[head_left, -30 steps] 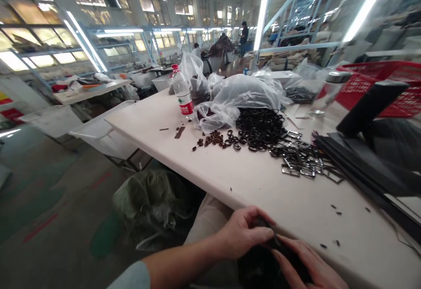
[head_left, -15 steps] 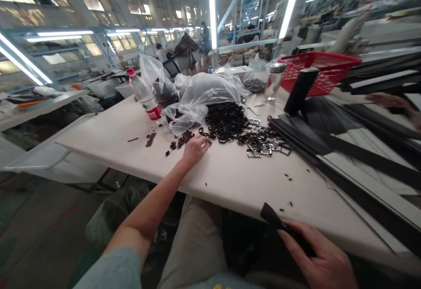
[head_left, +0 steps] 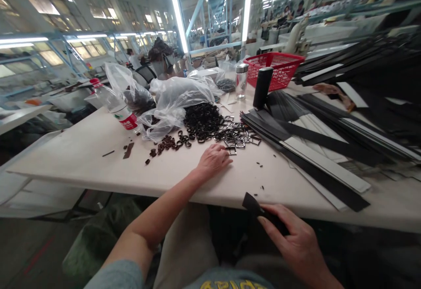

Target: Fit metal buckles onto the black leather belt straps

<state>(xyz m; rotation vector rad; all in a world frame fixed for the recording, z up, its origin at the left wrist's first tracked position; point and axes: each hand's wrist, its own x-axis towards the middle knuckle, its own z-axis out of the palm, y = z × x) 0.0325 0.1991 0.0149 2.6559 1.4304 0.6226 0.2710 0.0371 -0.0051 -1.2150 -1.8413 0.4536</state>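
Note:
My left hand (head_left: pixel 214 161) rests low over the table with its fingers curled, at the near edge of a heap of metal buckles (head_left: pixel 240 138). One rectangular buckle (head_left: pixel 231 151) lies right at its fingers; what is inside the grip is hidden. Held at the table's front edge, a folded black strap (head_left: pixel 252 203) is pinched between the thumb and fingers of my right hand (head_left: pixel 292 232). Black rings (head_left: pixel 202 122) are piled behind my left hand, and small brown loops (head_left: pixel 166 144) lie to its left.
Long black and white strips (head_left: pixel 325 162) cover the right side, with another person's hand (head_left: pixel 335 94) among them. Plastic bags (head_left: pixel 180 91), a bottle (head_left: pixel 123 115), a glass flask (head_left: pixel 241 80), a black cylinder (head_left: pixel 263 88) and a red basket (head_left: pixel 276 67) stand behind.
My left hand has moved right, from the rings and brown loops to the buckles. My right hand still holds the strap. The view has turned to the right.

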